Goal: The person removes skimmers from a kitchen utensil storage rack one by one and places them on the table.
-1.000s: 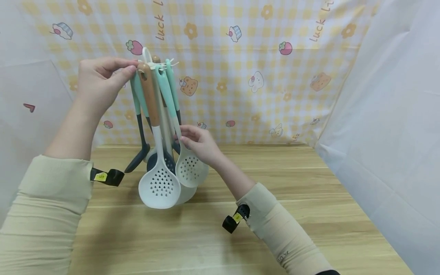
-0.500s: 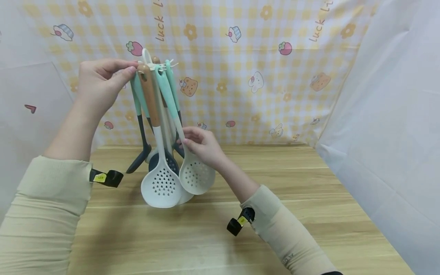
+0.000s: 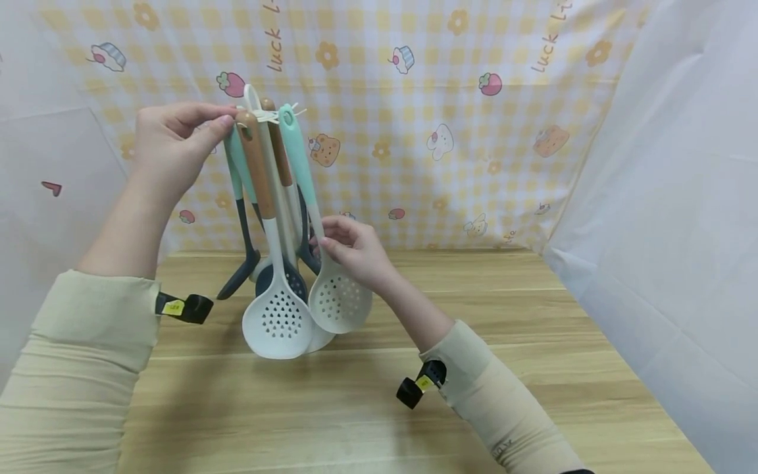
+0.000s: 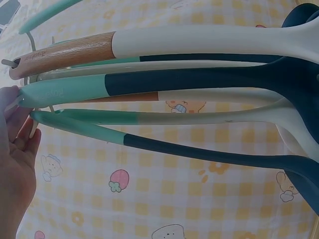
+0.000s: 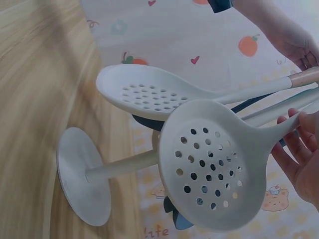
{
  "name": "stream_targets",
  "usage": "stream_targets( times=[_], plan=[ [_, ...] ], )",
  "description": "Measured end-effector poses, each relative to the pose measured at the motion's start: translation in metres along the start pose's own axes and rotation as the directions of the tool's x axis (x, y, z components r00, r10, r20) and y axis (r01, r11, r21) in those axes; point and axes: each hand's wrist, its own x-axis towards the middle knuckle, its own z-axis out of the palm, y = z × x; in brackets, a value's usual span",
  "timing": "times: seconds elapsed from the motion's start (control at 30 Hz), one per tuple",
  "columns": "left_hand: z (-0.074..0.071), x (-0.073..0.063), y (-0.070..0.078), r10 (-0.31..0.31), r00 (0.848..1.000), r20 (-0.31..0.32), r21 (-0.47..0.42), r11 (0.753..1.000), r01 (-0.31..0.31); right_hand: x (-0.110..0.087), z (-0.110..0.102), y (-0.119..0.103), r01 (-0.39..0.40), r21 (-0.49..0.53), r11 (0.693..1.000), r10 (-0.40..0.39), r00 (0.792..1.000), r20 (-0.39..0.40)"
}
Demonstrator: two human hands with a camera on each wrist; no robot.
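Hands [image 3: 174, 141] flank the utensil stand [image 5: 124, 166], the right [image 3: 359, 255] pinching a mint-handled skimmer [image 5: 229, 127].

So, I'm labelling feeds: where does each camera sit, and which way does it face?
Head: on the head, looking forward and down at pale skimmers; left hand, right hand and sleeves show.
Left wrist: on that wrist, facing handles and cloth; left hand shows.
Right wrist: on that wrist, facing pale skimmers and base; both hands show.
Head and right wrist share pale skimmers.
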Motion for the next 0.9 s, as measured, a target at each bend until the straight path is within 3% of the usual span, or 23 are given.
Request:
stream_targets(
  times=[0.27,0.57,0.9],
  plan=[
    [0.001,-0.001,-0.001,0.001,1.0,-0.001,-0.003,1.0,-0.001,-0.005,-0.006,-0.008,-0.009,0.012,1.0,0.01,0.999,-0.034],
    [0.001,-0.001,-0.002,0.021,1.0,-0.015,0.01,1.0,-0.021,-0.011,-0.015,-0.01,0.054,0.066,0.996,-0.051,0.998,-0.041],
    [0.001,-0.001,-0.002,0.042,0.999,-0.021,0.028,0.999,-0.042,-0.019,-0.025,-0.003,0.013,0.048,0.999,-0.008,0.995,-0.102]
  ],
)
